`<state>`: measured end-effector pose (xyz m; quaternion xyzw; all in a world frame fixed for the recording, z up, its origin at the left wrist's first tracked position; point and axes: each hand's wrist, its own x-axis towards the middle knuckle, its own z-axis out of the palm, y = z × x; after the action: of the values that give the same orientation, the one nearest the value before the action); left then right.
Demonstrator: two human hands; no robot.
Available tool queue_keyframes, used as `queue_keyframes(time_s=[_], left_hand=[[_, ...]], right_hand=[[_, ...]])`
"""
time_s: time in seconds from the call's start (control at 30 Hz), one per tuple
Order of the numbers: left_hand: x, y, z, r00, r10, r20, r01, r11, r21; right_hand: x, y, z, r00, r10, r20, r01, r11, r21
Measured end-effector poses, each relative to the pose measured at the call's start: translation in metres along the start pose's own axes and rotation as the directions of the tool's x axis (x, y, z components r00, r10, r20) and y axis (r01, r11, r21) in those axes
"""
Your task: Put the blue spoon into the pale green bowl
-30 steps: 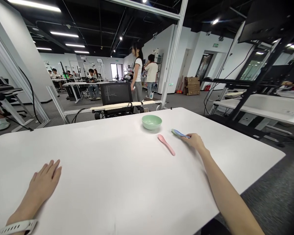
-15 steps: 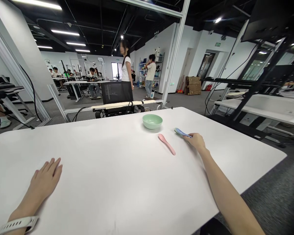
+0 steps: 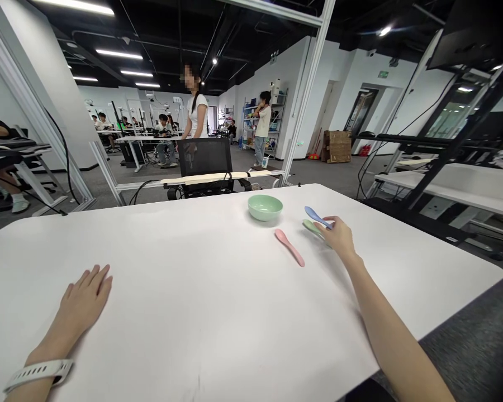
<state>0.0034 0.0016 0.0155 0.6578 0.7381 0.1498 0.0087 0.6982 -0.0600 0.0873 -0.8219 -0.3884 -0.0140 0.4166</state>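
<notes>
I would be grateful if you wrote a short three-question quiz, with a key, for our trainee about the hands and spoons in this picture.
1. Fill in the blank: The right hand holds the blue spoon by its ____.
2. True or false: The left hand rests palm down on the white table.
3. Which colour is the spoon that lies apart from both hands?

Key:
1. handle
2. True
3. Pink; the pink spoon lies on the table, with neither hand touching it.
</notes>
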Motion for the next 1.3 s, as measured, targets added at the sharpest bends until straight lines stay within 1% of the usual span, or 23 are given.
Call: queue_keyframes(time_s=[0.03,0.1,0.17,0.2,0.3,0.37,0.4,0.5,0.67,0.77,0.9,1.07,1.3], left_hand=[[-0.001,0.0,0.0,1.0,0.005,-0.003,-0.005,1.0,0.001],[-0.003,0.002,-0.002,1.0,-0.008,-0.003,0.008,1.0,0.014],[-0.005,0.004,-0.004,1.0,-0.004,0.015,0.004,1.0,0.026],[-0.006,0.005,-0.005,1.0,0.008,0.018,-0.009,1.0,0.029],[-0.009,0.007,-0.005,1.0,0.016,-0.015,-0.016,0.999,0.033],[-0.009,0.007,-0.004,0.999,0.014,-0.03,-0.013,0.999,0.039],[-0.009,0.007,-0.003,0.999,0.012,-0.032,-0.01,0.999,0.041],[-0.009,0.005,0.0,0.999,0.011,-0.033,-0.01,0.999,0.039],[-0.008,0.003,0.003,0.999,0.023,-0.036,-0.022,0.999,0.033],[-0.008,0.004,0.001,0.999,0.019,-0.032,-0.018,0.999,0.048],[-0.01,0.006,-0.002,1.0,0.016,0.012,-0.017,0.997,0.07],[-0.014,0.007,-0.003,1.0,0.024,-0.008,-0.023,0.998,0.062],[-0.012,0.004,-0.001,0.999,0.037,0.003,-0.037,0.997,0.068]], right_hand=[[-0.007,-0.011,0.004,0.999,-0.038,0.022,0.036,0.998,0.053],[-0.028,-0.034,0.017,0.986,-0.127,0.108,0.11,0.983,0.15],[-0.06,-0.058,0.034,0.949,-0.222,0.224,0.18,0.964,0.194],[-0.078,-0.068,0.042,0.926,-0.249,0.284,0.199,0.961,0.193],[-0.129,-0.093,0.06,0.849,-0.27,0.454,0.247,0.963,0.11],[-0.152,-0.103,0.065,0.814,-0.241,0.528,0.269,0.963,0.026],[-0.159,-0.107,0.065,0.805,-0.218,0.552,0.276,0.961,-0.023],[-0.165,-0.114,0.062,0.785,-0.166,0.597,0.293,0.948,-0.122],[-0.161,-0.119,0.054,0.743,-0.156,0.651,0.289,0.952,-0.101],[-0.164,-0.12,0.052,0.721,-0.153,0.676,0.28,0.956,-0.083],[-0.168,-0.124,0.054,0.735,-0.188,0.652,0.273,0.962,-0.03],[-0.17,-0.128,0.055,0.755,-0.161,0.636,0.232,0.972,-0.03],[-0.171,-0.128,0.057,0.749,-0.142,0.647,0.226,0.973,-0.047]])
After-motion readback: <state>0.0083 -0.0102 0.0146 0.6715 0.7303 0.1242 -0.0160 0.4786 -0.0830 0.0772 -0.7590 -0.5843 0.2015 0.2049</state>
